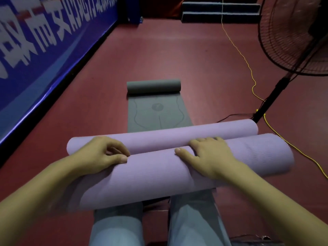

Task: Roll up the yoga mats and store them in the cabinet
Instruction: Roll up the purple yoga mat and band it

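Red sports floor [177,55] under me, blue banner [44,41] at ten o'clock, fan [294,38] at two. I judge I'm mid-roll: my left hand [99,155] pinches the purple mat [159,176] at its seam, my right hand [211,155] presses flat, fingers relaxed. Grey mat [158,109] at twelve lies half rolled. Next: tighten the roll evenly; no cabinet in sight

The floor [177,55] is dark red. Along the left side stands a blue banner [44,38] with big white characters. On the right stands a black fan [294,34] on a pole. A yellow cord [245,59] hangs down and runs over the floor near the fan's pole. At the far end lie dark blue steps [220,12].
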Tool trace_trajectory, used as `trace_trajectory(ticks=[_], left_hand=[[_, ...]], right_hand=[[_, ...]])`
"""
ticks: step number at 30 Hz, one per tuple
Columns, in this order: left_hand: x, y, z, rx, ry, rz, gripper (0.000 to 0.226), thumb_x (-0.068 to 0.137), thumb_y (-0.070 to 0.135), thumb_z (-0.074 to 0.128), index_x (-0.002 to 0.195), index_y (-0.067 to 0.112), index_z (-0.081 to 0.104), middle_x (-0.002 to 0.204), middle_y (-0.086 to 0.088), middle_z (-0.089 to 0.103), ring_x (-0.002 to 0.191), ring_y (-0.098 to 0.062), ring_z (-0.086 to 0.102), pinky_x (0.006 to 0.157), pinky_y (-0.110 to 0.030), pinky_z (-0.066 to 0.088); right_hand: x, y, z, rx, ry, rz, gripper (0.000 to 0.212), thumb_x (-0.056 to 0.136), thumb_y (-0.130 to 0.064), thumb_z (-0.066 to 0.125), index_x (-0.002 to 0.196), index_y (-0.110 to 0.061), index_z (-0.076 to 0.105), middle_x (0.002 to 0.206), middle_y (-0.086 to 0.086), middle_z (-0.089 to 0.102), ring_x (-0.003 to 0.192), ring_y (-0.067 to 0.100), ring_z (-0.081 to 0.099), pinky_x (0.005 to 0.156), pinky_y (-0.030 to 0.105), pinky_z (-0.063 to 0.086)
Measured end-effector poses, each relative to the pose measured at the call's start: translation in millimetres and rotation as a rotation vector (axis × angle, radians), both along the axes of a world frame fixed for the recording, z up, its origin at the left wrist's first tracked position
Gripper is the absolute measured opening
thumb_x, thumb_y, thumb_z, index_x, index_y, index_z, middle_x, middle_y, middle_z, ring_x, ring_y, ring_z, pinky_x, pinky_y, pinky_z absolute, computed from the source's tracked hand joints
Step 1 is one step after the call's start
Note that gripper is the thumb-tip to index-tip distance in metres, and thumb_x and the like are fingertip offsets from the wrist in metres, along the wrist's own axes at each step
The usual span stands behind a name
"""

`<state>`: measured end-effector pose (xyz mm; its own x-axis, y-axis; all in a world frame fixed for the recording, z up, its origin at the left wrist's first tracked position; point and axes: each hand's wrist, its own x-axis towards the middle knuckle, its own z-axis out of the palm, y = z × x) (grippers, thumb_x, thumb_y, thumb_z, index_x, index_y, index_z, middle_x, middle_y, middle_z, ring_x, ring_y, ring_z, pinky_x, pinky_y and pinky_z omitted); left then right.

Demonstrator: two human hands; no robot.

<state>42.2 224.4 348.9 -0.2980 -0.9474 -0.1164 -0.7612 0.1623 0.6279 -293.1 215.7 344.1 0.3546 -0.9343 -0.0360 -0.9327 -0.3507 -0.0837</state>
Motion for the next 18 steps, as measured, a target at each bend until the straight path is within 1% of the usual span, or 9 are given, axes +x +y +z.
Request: trace_trajectory(ticks=[2,4,5,7,9,11,13,14,18], left_hand=[[-7,-1,2,-0.067,-0.153,-0.044,0.011,0.090,0.026,0.078,0.097,0.034,0.082,0.084,0.039,0.069,0.091,0.013,0.066,0.088,-0.019,0.052],[-6,2,2,-0.027,-0.203,-0.048,0.017,0.092,0.038,0.073,0.108,0.036,0.079,0.089,0.044,0.066,0.093,0.018,0.064,0.092,-0.023,0.053],[-5,6,5,0.022,-0.204,-0.044,0.032,0.087,0.053,0.072,0.115,0.037,0.077,0.092,0.043,0.067,0.094,0.018,0.063,0.093,-0.024,0.053],[-4,19,13,0.123,-0.209,-0.063,0.077,0.065,0.079,0.071,0.130,0.037,0.069,0.104,0.040,0.066,0.102,0.017,0.061,0.095,-0.022,0.050],[-13,31,18,0.164,-0.303,-0.118,0.104,0.045,0.086,0.075,0.136,0.039,0.058,0.122,0.034,0.062,0.113,0.010,0.058,0.099,-0.026,0.048],[-27,35,14,0.140,-0.520,-0.143,0.120,0.031,0.089,0.074,0.137,0.039,0.046,0.130,0.026,0.057,0.119,-0.004,0.056,0.098,-0.030,0.048],[-39,32,7,0.114,-0.686,-0.109,0.115,0.026,0.089,0.073,0.123,0.035,0.041,0.122,0.018,0.057,0.110,-0.013,0.059,0.090,-0.032,0.049],[-42,29,7,0.108,-0.699,-0.084,0.110,0.026,0.088,0.074,0.116,0.034,0.041,0.116,0.017,0.057,0.104,-0.015,0.060,0.086,-0.033,0.050],[-32,24,13,0.092,-0.570,-0.066,0.108,0.025,0.085,0.078,0.120,0.041,0.051,0.111,0.024,0.060,0.101,-0.007,0.059,0.087,-0.029,0.052]], right_hand=[[5,-4,-4,-0.045,0.000,0.008,0.079,0.077,-0.083,-0.001,0.081,-0.025,0.053,0.097,0.000,0.069,0.096,0.027,0.061,0.076,0.039,0.030],[5,-7,-5,-0.033,0.012,0.012,0.071,0.088,-0.081,0.013,0.080,-0.024,0.055,0.099,0.003,0.070,0.097,0.027,0.061,0.074,0.038,0.028],[5,-9,-5,-0.028,0.015,0.013,0.067,0.092,-0.078,0.019,0.080,-0.023,0.055,0.099,0.004,0.070,0.096,0.028,0.061,0.074,0.038,0.027],[5,-11,-5,-0.027,0.024,0.022,0.066,0.094,-0.076,0.023,0.079,-0.022,0.056,0.097,0.004,0.071,0.094,0.028,0.061,0.071,0.038,0.029],[6,-15,-7,-0.002,0.025,0.015,0.069,0.092,-0.079,0.021,0.077,-0.022,0.057,0.094,0.002,0.072,0.091,0.026,0.062,0.067,0.038,0.033],[9,-24,-7,0.041,0.014,-0.010,0.077,0.087,-0.084,0.015,0.081,-0.023,0.062,0.097,-0.001,0.073,0.092,0.025,0.064,0.068,0.037,0.040],[12,-32,-4,0.070,-0.003,-0.030,0.083,0.082,-0.087,0.011,0.091,-0.027,0.066,0.105,-0.004,0.073,0.098,0.024,0.064,0.075,0.037,0.046],[14,-34,-2,0.078,-0.006,-0.037,0.081,0.083,-0.087,0.012,0.094,-0.028,0.067,0.109,-0.004,0.072,0.101,0.024,0.064,0.078,0.038,0.046],[19,-35,9,0.147,0.063,-0.049,0.076,0.091,-0.081,0.020,0.093,-0.023,0.070,0.112,0.006,0.072,0.103,0.029,0.063,0.080,0.038,0.044]])
